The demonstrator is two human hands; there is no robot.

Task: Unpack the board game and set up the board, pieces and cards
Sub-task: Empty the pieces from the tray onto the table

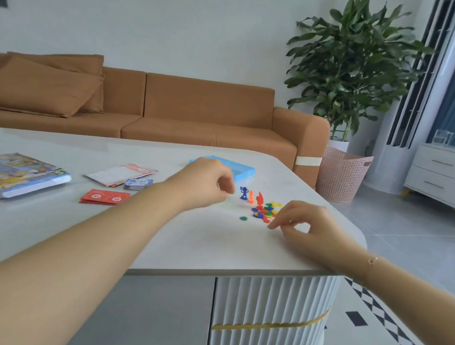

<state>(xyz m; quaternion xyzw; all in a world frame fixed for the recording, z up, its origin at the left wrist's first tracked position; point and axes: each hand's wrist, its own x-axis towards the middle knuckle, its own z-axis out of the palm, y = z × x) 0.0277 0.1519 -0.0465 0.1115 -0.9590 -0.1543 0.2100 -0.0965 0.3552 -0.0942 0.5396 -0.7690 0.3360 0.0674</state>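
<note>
Standing beside the table (64,238), I watched both of the person's hands hover over the small heap of coloured tokens (267,210) near its far right corner. The right hand (303,225) was the nearer one: its curled fingertips (271,225) touched the tabletop at the heap's near edge, with the tokens lying just beyond them and a little to their left. Whether those fingers pinched a token I could not tell. One green token (243,218) lay apart, to the left of those fingertips, between the two hands. The left hand (208,185) was loosely clenched with its knuckles up; anything it held was hidden. Just to the right of its fingers stood a blue figure (244,193), then an orange pawn (251,197) and a taller red figure (259,200), all upright in a short row running toward the heap. Behind that hand sat the blue box tray (243,172). Far to the left of both hands lay the wrapped board (10,173), the red cards (104,197) and a sheaf of leaflets (120,174). I judged the stray green piece the likeliest next pick, the right hand being closer.
</note>
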